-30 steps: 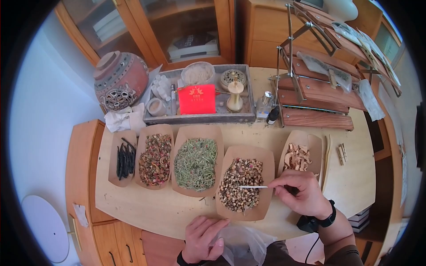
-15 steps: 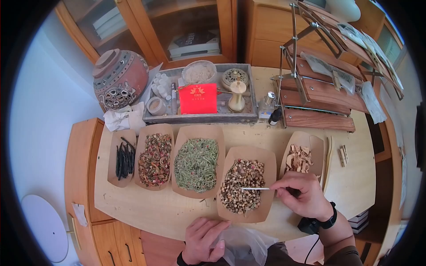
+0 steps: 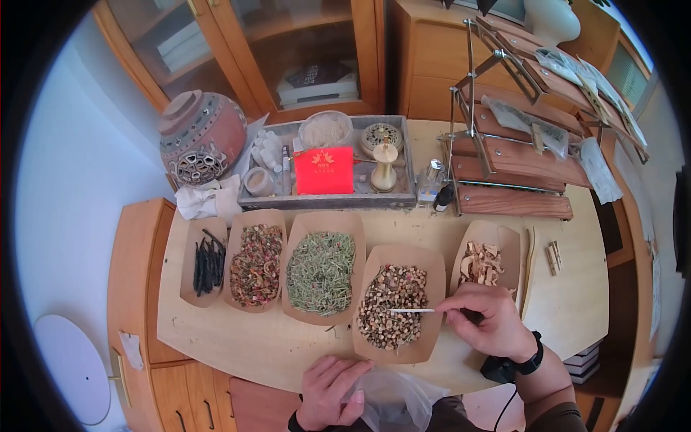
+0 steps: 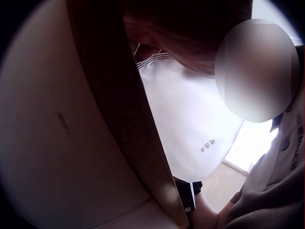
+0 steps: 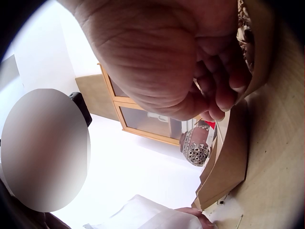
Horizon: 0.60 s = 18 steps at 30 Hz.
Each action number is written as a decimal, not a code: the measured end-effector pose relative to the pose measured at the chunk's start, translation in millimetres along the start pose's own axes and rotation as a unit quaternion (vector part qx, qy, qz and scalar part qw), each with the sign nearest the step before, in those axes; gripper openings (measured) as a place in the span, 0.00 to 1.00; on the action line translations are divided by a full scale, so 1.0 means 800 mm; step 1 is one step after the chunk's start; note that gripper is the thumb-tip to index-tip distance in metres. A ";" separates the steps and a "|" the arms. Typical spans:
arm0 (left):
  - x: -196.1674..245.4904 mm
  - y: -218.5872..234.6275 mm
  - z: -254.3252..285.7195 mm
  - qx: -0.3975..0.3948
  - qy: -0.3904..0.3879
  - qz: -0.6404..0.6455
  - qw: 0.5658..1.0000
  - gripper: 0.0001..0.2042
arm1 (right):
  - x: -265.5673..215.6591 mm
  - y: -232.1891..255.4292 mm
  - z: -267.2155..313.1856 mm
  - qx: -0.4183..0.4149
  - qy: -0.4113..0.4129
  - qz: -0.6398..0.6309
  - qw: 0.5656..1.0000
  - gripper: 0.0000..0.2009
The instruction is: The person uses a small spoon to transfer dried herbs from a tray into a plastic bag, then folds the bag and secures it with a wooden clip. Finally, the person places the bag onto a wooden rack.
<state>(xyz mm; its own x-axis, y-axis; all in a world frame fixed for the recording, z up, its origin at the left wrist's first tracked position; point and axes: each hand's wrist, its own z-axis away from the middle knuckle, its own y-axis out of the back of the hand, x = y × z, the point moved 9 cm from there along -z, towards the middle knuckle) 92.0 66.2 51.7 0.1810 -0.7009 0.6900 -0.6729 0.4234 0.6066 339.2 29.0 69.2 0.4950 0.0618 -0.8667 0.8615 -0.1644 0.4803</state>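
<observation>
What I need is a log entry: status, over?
Right hand pinches white stick over nearest brown tray. Left hand holds pale bag beside table. No obstruction visible.

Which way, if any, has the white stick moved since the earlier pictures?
No: against the paper tray beneath it, the white stick in the right hand shows no clear move.

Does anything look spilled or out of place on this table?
Slightly: a small dark scrap lies on the tabletop, in front of the tray of green herbs. It looks stray because the herbs sit inside.
</observation>
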 end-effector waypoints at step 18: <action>-0.002 0.003 0.005 0.015 -0.005 0.002 1.000 0.24 | -0.011 0.006 0.001 0.025 0.020 -0.008 0.999 0.12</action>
<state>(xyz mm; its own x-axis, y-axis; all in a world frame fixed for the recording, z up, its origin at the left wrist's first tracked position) 87.2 66.1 49.9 0.1712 -0.7050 0.6882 -0.6947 0.4089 0.5917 339.1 27.1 79.3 0.4868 0.1036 -0.8673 0.8629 -0.2115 0.4591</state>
